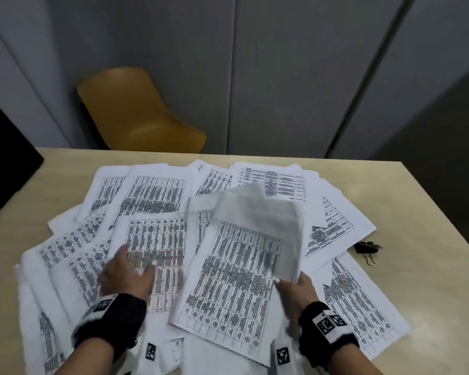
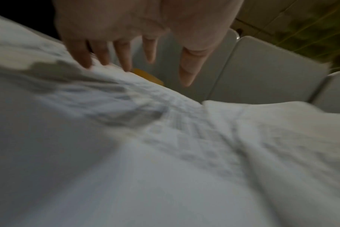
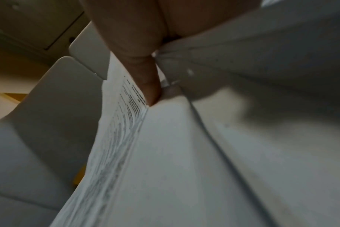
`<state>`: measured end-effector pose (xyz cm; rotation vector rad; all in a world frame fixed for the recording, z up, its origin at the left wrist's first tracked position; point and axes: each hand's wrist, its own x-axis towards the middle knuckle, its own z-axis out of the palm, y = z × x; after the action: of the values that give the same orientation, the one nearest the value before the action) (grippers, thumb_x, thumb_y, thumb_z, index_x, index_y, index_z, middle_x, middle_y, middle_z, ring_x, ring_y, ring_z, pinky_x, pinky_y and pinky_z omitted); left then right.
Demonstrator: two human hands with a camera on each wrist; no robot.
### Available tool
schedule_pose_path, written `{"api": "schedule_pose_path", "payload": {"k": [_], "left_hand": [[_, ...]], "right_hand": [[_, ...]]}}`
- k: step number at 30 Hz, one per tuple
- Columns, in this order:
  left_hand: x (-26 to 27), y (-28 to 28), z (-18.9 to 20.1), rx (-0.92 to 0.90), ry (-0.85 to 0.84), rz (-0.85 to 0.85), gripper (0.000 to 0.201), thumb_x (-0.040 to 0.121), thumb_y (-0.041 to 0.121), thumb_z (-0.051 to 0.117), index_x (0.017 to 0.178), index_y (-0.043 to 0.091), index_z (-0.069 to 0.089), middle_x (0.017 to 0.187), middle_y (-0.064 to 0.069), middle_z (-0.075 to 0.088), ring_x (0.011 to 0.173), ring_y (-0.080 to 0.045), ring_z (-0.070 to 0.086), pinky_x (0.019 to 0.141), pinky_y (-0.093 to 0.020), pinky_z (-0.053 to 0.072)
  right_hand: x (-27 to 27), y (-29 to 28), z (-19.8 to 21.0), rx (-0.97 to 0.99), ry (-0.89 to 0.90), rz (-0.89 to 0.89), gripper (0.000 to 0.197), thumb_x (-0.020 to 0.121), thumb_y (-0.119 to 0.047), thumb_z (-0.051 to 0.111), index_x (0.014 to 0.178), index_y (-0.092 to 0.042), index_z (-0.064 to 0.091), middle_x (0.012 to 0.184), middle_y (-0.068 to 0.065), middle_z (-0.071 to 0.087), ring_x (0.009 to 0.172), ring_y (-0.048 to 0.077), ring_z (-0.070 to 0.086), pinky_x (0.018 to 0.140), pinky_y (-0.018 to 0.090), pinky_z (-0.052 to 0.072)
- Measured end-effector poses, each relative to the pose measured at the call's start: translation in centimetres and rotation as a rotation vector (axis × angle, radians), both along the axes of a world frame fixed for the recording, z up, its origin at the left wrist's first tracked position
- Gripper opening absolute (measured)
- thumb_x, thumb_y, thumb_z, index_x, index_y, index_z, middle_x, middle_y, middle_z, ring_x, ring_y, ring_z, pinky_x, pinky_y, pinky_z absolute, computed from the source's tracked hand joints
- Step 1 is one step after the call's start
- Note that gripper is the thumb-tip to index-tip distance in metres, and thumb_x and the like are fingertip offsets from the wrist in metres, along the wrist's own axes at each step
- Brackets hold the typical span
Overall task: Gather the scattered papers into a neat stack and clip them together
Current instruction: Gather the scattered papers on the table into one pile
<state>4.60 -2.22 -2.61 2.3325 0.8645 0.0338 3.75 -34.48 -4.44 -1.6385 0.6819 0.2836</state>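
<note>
Many printed sheets (image 1: 157,196) with tables lie scattered and overlapping across the light wooden table (image 1: 428,201). My right hand (image 1: 295,286) pinches the right edge of a small bundle of sheets (image 1: 238,277) and holds it tilted above the pile; in the right wrist view the thumb (image 3: 145,79) presses on the bundle of sheets (image 3: 165,153). My left hand (image 1: 125,272) hovers with fingers spread just over the loose sheets on the left; the left wrist view shows its fingers (image 2: 83,53) straight, the tips brushing the loose sheets (image 2: 126,138). A black binder clip (image 1: 367,249) lies on the table to the right.
A yellow chair (image 1: 136,112) stands behind the table's far edge. Grey cabinet panels (image 1: 282,71) fill the background. A dark object (image 1: 3,158) sits at the table's left edge. Bare tabletop shows at the far right, around the clip.
</note>
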Motion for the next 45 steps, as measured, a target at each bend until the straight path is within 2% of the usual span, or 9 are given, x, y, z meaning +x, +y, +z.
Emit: {"api": "schedule_pose_path", "payload": {"k": [6, 12, 17, 22, 27, 31, 36, 42, 45], "left_hand": [[-1.6, 2.4, -0.5, -0.032, 0.087, 0.094, 0.098, 0.061, 0.021, 0.081, 0.141, 0.012, 0.026, 0.129, -0.031, 0.045, 0.115, -0.046, 0.046, 0.099, -0.046, 0.038], [-1.5, 0.6, 0.0, -0.476, 0.124, -0.072, 0.044, 0.083, -0.002, 0.055, 0.127, 0.002, 0.05, 0.125, -0.02, 0.06, 0.105, -0.031, 0.059, 0.095, -0.037, 0.044], [-2.2, -2.7, -0.1, -0.731, 0.183, -0.168, 0.035, 0.085, -0.004, 0.049, 0.114, 0.012, 0.061, 0.113, -0.014, 0.067, 0.102, -0.029, 0.063, 0.098, -0.047, 0.046], [-2.2, -0.2, 0.2, -0.321, -0.042, 0.11, 0.049, 0.082, 0.018, 0.063, 0.128, 0.017, 0.045, 0.129, -0.013, 0.052, 0.115, -0.033, 0.05, 0.098, -0.042, 0.041], [-3.7, 1.7, -0.9, -0.139, 0.238, 0.294, 0.091, 0.079, 0.045, 0.061, 0.146, 0.027, 0.001, 0.157, -0.015, -0.003, 0.143, -0.039, -0.004, 0.114, -0.056, 0.007], [-3.0, 0.9, -1.2, -0.094, 0.058, 0.201, 0.094, 0.074, 0.033, 0.07, 0.146, 0.019, 0.011, 0.15, -0.025, 0.023, 0.137, -0.045, 0.022, 0.112, -0.053, 0.022], [-3.2, 2.1, -0.1, -0.335, -0.134, 0.453, 0.088, 0.073, 0.015, 0.072, 0.143, 0.017, 0.019, 0.139, -0.024, 0.039, 0.122, -0.042, 0.044, 0.103, -0.051, 0.038], [-3.5, 1.5, 1.0, -0.782, -0.23, 0.215, 0.036, 0.085, -0.004, 0.054, 0.12, 0.004, 0.05, 0.101, -0.019, 0.063, 0.079, -0.03, 0.06, 0.073, -0.036, 0.049], [-3.4, -0.1, 0.9, -0.901, -0.159, 0.12, 0.028, 0.09, 0.007, 0.051, 0.117, 0.005, 0.054, 0.111, -0.025, 0.064, 0.088, -0.033, 0.063, 0.084, -0.05, 0.051]], "right_hand": [[-0.3, -0.1, 1.0, 0.115, -0.034, -0.015, 0.026, 0.085, 0.0, 0.057, 0.111, 0.003, 0.054, 0.074, 0.011, 0.061, 0.061, 0.022, 0.054, 0.044, 0.022, 0.042], [0.1, 0.2, 0.2, 0.152, 0.038, 0.052, 0.03, 0.082, 0.002, 0.06, 0.111, 0.005, 0.055, 0.082, 0.018, 0.066, 0.077, 0.033, 0.062, 0.074, 0.04, 0.052], [-0.4, 0.9, -1.2, 0.093, 0.074, 0.127, 0.049, 0.072, -0.019, 0.071, 0.114, -0.002, 0.052, 0.09, 0.014, 0.065, 0.076, 0.029, 0.061, 0.072, 0.041, 0.055], [-0.4, 0.4, -0.1, 0.095, 0.007, 0.014, 0.027, 0.084, 0.005, 0.055, 0.111, 0.006, 0.053, 0.079, 0.018, 0.062, 0.069, 0.028, 0.057, 0.056, 0.028, 0.047], [-0.1, 0.3, -0.2, 0.117, -0.003, -0.026, 0.031, 0.084, 0.006, 0.054, 0.116, 0.006, 0.052, 0.073, 0.013, 0.059, 0.066, 0.025, 0.053, 0.059, 0.028, 0.044], [-0.3, 0.4, -0.3, 0.173, 0.029, -0.036, 0.032, 0.085, 0.005, 0.054, 0.117, 0.005, 0.052, 0.083, 0.014, 0.063, 0.083, 0.031, 0.058, 0.081, 0.037, 0.047], [-0.1, -0.1, -0.1, 0.246, 0.062, -0.056, 0.032, 0.084, 0.007, 0.054, 0.116, 0.005, 0.048, 0.087, 0.017, 0.061, 0.085, 0.034, 0.058, 0.094, 0.052, 0.046], [-0.2, -0.4, 0.6, 0.28, 0.07, -0.046, 0.011, 0.085, 0.008, 0.054, 0.086, -0.003, 0.051, 0.076, 0.018, 0.061, 0.066, 0.03, 0.058, 0.062, 0.034, 0.048], [-0.3, -0.2, 1.0, 0.323, 0.089, -0.017, 0.012, 0.085, 0.007, 0.053, 0.097, 0.002, 0.052, 0.075, 0.02, 0.062, 0.066, 0.032, 0.06, 0.062, 0.038, 0.052]]}}
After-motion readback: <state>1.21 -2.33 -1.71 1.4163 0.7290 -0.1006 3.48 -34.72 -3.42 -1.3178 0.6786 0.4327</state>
